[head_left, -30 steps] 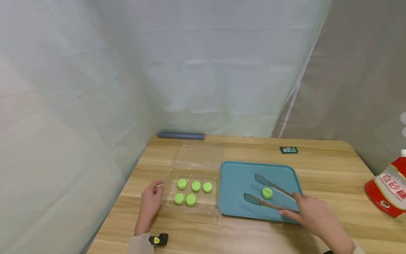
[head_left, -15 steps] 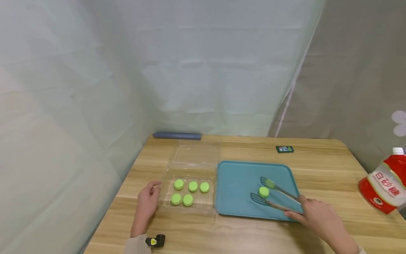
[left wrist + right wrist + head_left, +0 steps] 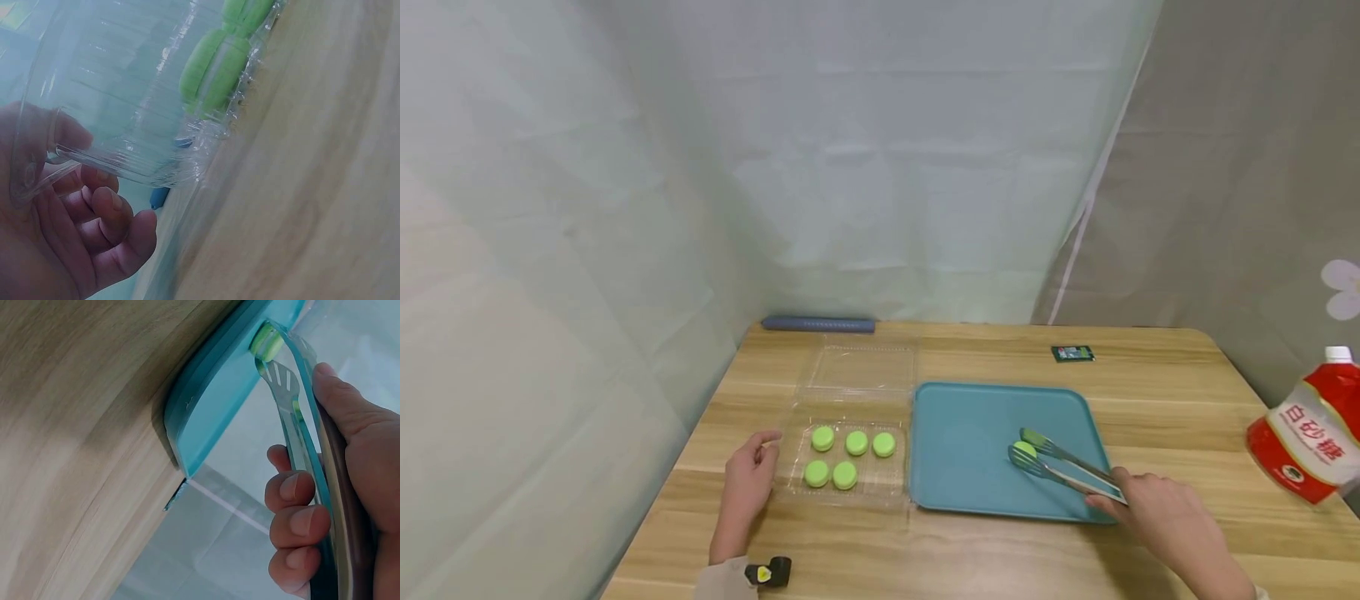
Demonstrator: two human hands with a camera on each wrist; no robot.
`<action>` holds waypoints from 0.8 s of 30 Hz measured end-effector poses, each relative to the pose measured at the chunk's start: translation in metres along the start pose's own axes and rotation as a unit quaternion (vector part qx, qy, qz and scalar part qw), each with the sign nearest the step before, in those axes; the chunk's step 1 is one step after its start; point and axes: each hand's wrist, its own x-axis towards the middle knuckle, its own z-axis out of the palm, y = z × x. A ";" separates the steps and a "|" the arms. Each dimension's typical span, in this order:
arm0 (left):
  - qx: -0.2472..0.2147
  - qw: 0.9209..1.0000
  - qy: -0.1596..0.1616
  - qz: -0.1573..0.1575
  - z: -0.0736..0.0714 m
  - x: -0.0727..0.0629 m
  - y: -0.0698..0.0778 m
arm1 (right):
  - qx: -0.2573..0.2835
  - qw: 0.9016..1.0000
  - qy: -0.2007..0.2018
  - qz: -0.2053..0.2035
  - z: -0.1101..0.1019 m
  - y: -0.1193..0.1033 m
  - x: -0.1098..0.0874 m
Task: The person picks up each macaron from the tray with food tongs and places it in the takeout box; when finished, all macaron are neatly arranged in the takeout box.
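My right hand (image 3: pixel 1165 512) grips metal tongs (image 3: pixel 331 506), thumb on one arm and fingers curled round the other. The slotted tong heads stand on either side of a green macaron (image 3: pixel 267 344) over the blue tray (image 3: pixel 962 450); in the head view the near head partly covers it. At left, my left hand (image 3: pixel 751 475) is at the side of a clear plastic box (image 3: pixel 880 479), its lid folded open toward the back. In the left wrist view, thumb and forefinger pinch the box's rim. Several green macarons (image 3: pixel 845 476) sit in the box in two rows.
A red and white bag with a white cap (image 3: pixel 1311 433) stands at the right. A small dark green packet (image 3: pixel 1072 354) lies behind the tray, and a blue rod (image 3: pixel 817 323) along the back edge. Fabric curtains (image 3: pixel 887 167) hang behind the wooden table (image 3: pixel 820 542).
The tongs' heads have moved right and closed in around the macaron on the tray. The left hand keeps its place at the box. The head view has shifted slightly.
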 end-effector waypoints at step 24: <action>0.004 1.000 -0.002 0.011 -0.003 -0.004 0.007 | 0.005 0.998 0.031 -0.049 -0.005 -0.017 0.018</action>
